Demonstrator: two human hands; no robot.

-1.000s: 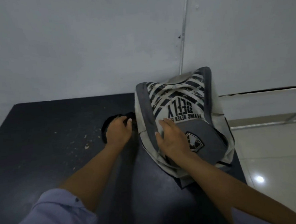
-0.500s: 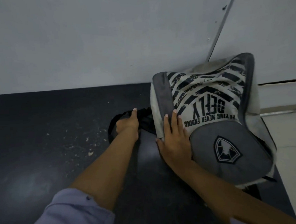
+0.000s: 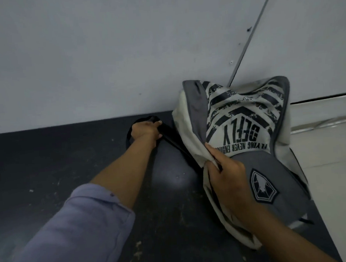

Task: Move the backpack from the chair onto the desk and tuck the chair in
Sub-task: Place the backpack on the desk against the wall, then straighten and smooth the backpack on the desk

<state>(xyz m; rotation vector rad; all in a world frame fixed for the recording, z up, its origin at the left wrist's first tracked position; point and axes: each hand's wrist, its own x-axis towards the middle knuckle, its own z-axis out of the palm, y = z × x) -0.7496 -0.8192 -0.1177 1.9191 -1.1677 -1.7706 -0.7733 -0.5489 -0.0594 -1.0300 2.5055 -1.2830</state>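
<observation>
A cream and grey backpack (image 3: 246, 126) with black stripes and printed lettering lies on the black desk (image 3: 49, 179), at its right end, its top against the wall. My left hand (image 3: 144, 130) is closed around the bag's black strap (image 3: 174, 139) just left of the bag. My right hand (image 3: 229, 180) pinches the cream fabric at the bag's left side, beside the grey front pocket. The chair is out of view.
A pale wall (image 3: 102, 54) runs along the back of the desk, with a thin vertical strip (image 3: 251, 37) behind the bag. Light floor tiles (image 3: 333, 181) show past the desk's right edge. Small pale specks dot the desk surface.
The bag has shifted back toward the wall. My right hand went from lying flat on the bag to pinching its side fabric. My left hand moved farther back with the strap.
</observation>
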